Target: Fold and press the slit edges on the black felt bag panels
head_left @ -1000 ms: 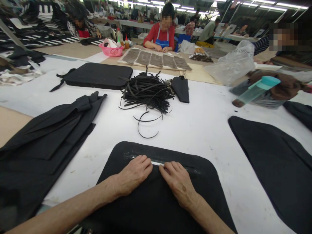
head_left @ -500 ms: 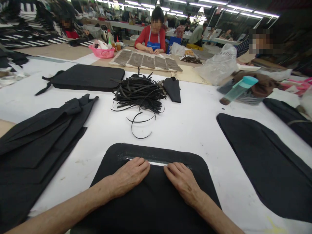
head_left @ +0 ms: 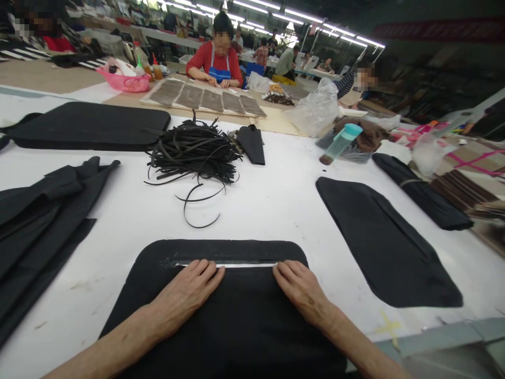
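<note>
A black fabric panel with rounded far corners lies in front of me on the white-covered table. A narrow white strip runs crosswise near its far edge, with pale smudges around its left end. My left hand rests near the left part of this strip, its fingers bent and held together on the fabric edge. At the strip's right end, my right hand has its fingers curled on the same edge. Both hands look closed on the fabric; their fingertips and thumbs are partly hidden.
Beyond the panel lies a heap of thin black strips. Black fabric pieces are at left, a padded black panel behind them, another black panel at right. A teal-capped bottle stands farther back. A person in red sits opposite.
The view has swung to the right, so the table things appear farther left. My hands are wider apart along the edge, and more of the white strip shows between them.
</note>
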Available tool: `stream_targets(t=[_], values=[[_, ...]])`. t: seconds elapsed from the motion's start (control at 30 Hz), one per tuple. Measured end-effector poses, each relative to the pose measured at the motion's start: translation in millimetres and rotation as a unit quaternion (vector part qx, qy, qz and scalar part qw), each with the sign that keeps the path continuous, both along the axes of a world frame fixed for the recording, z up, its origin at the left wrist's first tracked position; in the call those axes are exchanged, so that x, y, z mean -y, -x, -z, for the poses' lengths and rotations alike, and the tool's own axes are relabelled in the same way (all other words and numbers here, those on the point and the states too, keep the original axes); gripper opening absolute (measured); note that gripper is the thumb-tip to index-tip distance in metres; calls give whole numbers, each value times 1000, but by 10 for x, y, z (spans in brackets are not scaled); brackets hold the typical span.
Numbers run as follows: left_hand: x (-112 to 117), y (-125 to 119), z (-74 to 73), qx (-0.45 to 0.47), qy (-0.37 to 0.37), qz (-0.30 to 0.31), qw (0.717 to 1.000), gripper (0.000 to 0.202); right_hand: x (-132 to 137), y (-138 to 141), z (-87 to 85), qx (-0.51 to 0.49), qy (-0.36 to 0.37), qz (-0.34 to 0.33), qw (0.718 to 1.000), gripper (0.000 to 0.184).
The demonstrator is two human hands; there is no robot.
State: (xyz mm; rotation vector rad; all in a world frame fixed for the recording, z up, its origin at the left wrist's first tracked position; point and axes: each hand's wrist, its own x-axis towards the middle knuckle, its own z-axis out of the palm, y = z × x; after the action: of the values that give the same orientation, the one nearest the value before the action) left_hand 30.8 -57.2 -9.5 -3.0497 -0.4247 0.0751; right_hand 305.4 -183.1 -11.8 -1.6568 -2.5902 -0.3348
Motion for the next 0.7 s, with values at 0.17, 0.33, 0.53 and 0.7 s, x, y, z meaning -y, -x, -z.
stream_targets(t=[0.17,0.33,0.53,0.7], values=[[-2,8,47,21,-7,-1,1000,54,118,-47,-4,-63,25,102,993,26],[6,24,74,15,-17,-2,1000,54,117,23,3,-63,17,130,989,36],[-38,131,63,12,-19,11,1000,47,79,45,32,-11,36,113,993,39],[-147,376,-51,11,7,25,1000,35,110,-20,104,-7,-4,81,997,41]])
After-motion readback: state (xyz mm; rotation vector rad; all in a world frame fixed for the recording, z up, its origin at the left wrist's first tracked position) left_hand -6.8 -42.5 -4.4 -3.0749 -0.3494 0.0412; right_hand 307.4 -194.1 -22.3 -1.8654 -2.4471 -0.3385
